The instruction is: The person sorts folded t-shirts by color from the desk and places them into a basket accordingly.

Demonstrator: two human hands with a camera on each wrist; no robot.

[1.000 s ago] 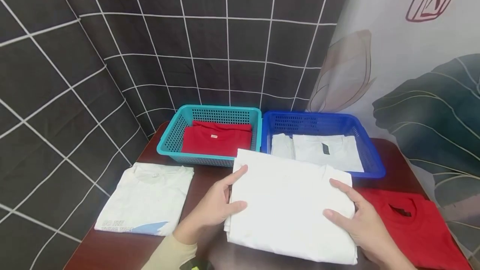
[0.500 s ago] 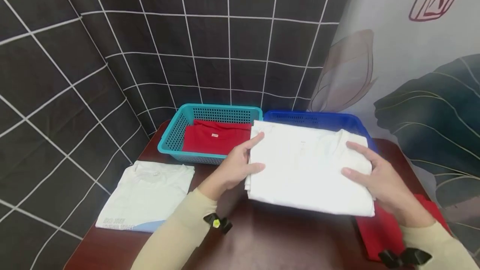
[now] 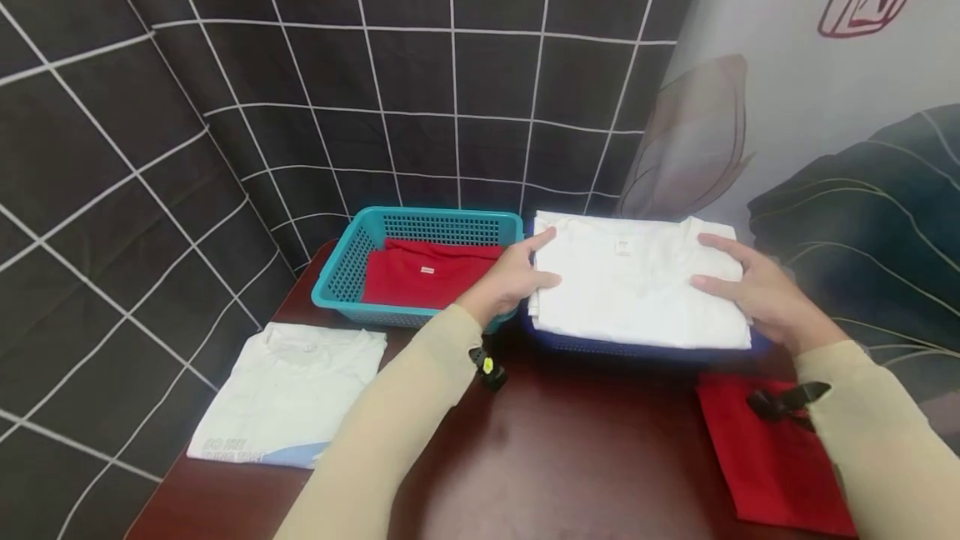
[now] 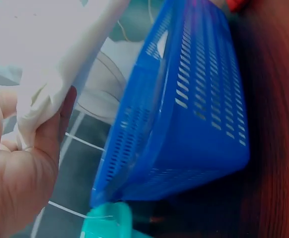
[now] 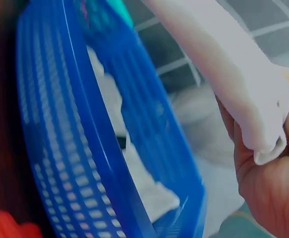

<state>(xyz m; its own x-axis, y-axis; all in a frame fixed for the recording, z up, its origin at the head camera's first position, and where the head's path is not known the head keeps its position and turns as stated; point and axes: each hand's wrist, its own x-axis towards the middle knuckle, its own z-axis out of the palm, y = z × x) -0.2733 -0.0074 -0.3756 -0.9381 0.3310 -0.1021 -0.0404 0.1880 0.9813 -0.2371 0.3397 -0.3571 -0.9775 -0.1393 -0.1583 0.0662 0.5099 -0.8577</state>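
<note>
1. Left hand point(image 3: 517, 273) and right hand point(image 3: 761, 294) pinch opposite ends of a folded white T-shirt point(image 3: 637, 290) (probably to keep it flat).
2. It's above the blue basket point(image 4: 179, 144), far right, not touching.

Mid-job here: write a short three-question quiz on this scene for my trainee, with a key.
1. True or false: the left hand and right hand both grip the folded white garment.

2. What lies in the teal basket?
A. A yellow towel
B. A folded red garment
C. A pair of shoes

3. Judging by the wrist views, does the gripped garment touch the blue basket?

Key:
1. True.
2. B.
3. No; a gap shows between them.
</note>
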